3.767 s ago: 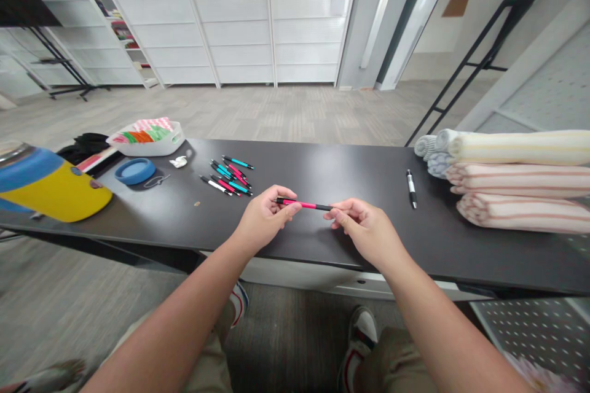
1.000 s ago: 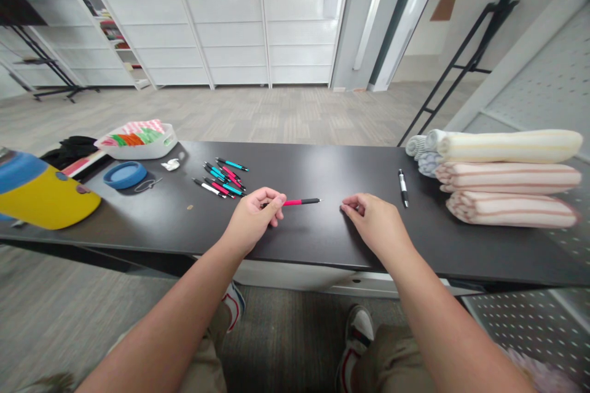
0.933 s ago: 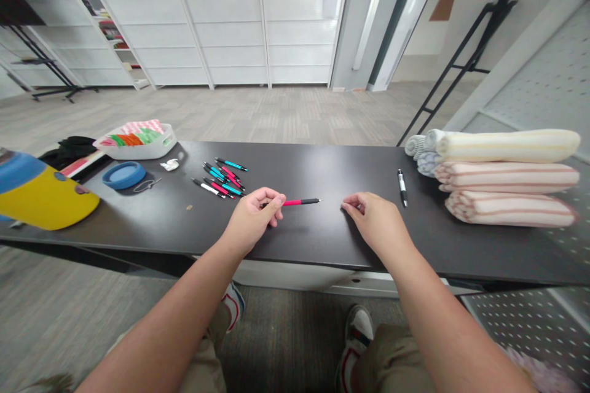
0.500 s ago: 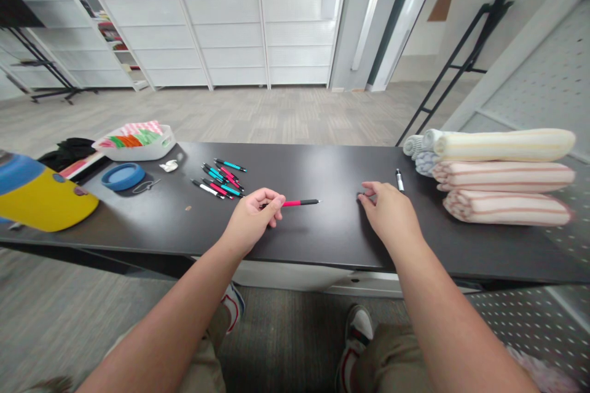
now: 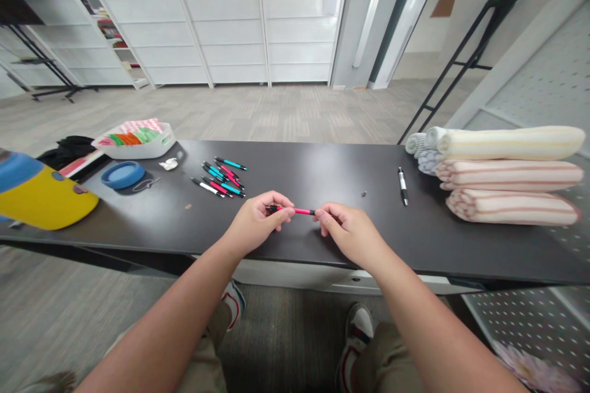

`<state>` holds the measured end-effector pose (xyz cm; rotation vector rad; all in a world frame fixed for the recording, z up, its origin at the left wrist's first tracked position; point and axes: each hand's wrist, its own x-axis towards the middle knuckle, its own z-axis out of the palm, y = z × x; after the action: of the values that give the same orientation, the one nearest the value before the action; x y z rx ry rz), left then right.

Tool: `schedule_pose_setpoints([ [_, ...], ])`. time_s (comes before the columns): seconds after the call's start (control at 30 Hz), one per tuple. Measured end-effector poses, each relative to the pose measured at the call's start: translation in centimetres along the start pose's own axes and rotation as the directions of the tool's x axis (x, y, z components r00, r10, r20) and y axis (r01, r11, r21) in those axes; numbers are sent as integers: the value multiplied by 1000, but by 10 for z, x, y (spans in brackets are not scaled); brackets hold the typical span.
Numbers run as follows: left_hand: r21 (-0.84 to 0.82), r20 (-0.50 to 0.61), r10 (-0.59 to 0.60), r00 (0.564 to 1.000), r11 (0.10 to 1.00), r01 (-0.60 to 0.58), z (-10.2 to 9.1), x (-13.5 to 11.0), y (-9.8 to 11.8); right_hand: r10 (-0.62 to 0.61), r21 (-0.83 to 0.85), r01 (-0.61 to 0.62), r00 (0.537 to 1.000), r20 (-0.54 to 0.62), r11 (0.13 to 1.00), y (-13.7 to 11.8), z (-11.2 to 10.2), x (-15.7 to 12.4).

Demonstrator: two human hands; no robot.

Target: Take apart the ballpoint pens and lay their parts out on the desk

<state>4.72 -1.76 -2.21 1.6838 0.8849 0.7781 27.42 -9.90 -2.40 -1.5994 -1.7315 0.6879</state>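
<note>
A red pen (image 5: pixel 303 212) with black ends lies level between my two hands, just above the front half of the dark table (image 5: pixel 295 166). My left hand (image 5: pixel 262 218) pinches its left end between thumb and fingers. At the pen's right end, the thumb and fingers of my right hand (image 5: pixel 343 227) are closed on the dark grip, hiding the tip. To the left is a loose pile of several turquoise, red and white pens (image 5: pixel 224 178). A white and black pen (image 5: pixel 402 186) lies apart on the right. Between it and my right hand rests a tiny dark piece (image 5: pixel 364 194).
Rolled striped towels (image 5: pixel 511 175) are stacked at the right end. On the left stand a white basket (image 5: pixel 159 146) with colourful contents, a blue ring-shaped lid (image 5: pixel 122 175), a crumpled white scrap (image 5: pixel 169 164) and a yellow and blue object (image 5: pixel 46 196). The table's front edge runs close below my hands.
My right hand has moved left from beside the tiny dark piece and closed on the red pen's tip end. The piece now shows on the table. My left hand keeps its hold.
</note>
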Motion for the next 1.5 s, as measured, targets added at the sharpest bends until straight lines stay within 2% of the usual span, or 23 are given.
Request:
schedule_pose_setpoints([
  [0.13, 10, 33, 9, 999, 1000, -9, 0, -1, 0, 47, 71, -48, 999, 9, 996, 5, -4, 0],
  [0.3, 37, 34, -31, 999, 999, 30, 2, -2, -2, 14, 51, -14, 1000, -9, 999, 6, -4, -2],
  [0.77, 59, 62, -41, 997, 998, 37, 4, -4, 1, -37, 42, 38, 999, -26, 998, 4, -4, -3],
  [0.97, 132, 150, -33, 988, 991, 13, 0, -5, 3, -50, 28, 50, 998, -27, 998, 3, -6, -3],
  [1.07, 227, 119, 8, 993, 973, -35, -1, -3, 0, -26, 23, 26, 1000, -16, 999, 3, -4, -3],
  [1.13, 372, 59, 149, 987, 914, -160, 0, -1, -2, 3, 24, -2, 1000, -19, 1000, 3, -3, -2],
  [1.17, 466, 53, 244, 968, 851, -240, 1, 0, -3, 10, 23, -10, 1000, -23, 1000, 3, -2, -2],
  [1.23, 632, 123, 402, 907, 674, -384, 2, 1, -6, 13, 18, -12, 1000, -27, 1000, 3, 0, -1],
  [1.27, 683, 182, 442, 879, 586, -436, 3, 0, -6, 7, 13, -7, 1000, -24, 1000, 3, 0, 0],
  [1.37, 765, 302, 459, 835, 406, -500, 5, -4, -7, -14, 16, 14, 1000, 6, 1000, 3, -1, 1],
  [1.5, 807, 384, 455, 803, 258, -532, 7, -8, -7, -21, 47, 20, 999, 33, 999, 4, -3, 0],
])
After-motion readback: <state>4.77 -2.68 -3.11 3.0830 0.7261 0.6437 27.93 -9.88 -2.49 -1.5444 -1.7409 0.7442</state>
